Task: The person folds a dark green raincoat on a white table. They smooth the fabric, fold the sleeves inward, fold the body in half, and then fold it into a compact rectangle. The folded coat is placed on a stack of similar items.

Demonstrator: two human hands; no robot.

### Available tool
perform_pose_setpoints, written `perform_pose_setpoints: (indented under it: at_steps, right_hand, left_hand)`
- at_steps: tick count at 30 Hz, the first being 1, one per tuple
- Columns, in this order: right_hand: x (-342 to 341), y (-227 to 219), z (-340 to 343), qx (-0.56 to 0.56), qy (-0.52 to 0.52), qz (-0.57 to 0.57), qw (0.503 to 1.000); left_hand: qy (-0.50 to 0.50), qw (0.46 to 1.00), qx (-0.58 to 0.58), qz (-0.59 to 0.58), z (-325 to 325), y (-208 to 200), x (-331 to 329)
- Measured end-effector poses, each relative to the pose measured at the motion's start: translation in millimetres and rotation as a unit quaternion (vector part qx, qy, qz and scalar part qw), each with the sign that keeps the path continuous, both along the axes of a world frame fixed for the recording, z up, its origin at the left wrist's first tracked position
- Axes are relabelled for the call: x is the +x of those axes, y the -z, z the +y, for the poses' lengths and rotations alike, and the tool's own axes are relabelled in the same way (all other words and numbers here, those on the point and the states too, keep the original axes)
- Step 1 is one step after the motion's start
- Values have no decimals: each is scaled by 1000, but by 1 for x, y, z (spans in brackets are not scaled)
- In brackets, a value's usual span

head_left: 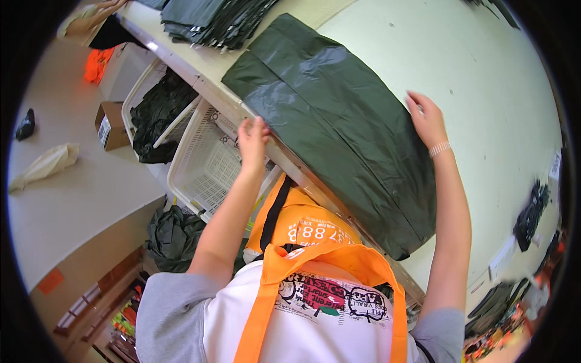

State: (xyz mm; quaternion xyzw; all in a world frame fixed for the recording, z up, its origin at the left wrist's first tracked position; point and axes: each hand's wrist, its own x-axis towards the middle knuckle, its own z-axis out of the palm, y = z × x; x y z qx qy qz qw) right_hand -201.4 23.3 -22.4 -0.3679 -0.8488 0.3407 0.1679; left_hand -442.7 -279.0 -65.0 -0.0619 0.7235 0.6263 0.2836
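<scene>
A dark green coated-fabric piece [339, 127], perhaps a rainwear garment, lies spread over the pale tabletop in front of me, with creases and seam lines across it. My left hand [252, 144] is at the near table edge beside the fabric's left part. Its fingers are slightly bent and apart, with nothing seen in them. My right hand [427, 118] is at the fabric's far right edge, fingers stretched out and holding nothing visible. Whether its palm touches the fabric I cannot tell.
Stacked dark garments [212, 21] lie at the table's far left. Below the edge stand a white plastic basket [203, 163] and another basket with dark fabric [160, 115]. A cardboard box [113, 126] is on the floor. Dark bundles [531, 215] lie at right. Another person's arm [91, 21] shows top left.
</scene>
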Motion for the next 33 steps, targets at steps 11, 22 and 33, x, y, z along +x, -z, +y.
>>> perform_pose_setpoints:
  at_steps: [11,22,33]
  right_hand:
    - [-203,28,59,-399,-109,-196,889]
    - [-220,23,48,-355,-157,-106,915]
    - [-153,-146,27,-225,-362,51,903]
  left_hand:
    - [-32,983,176,-39,48,5,-29]
    - [41,981,163,-94,51,3,-40]
    - [261,927,135,-231,31,-143,-33]
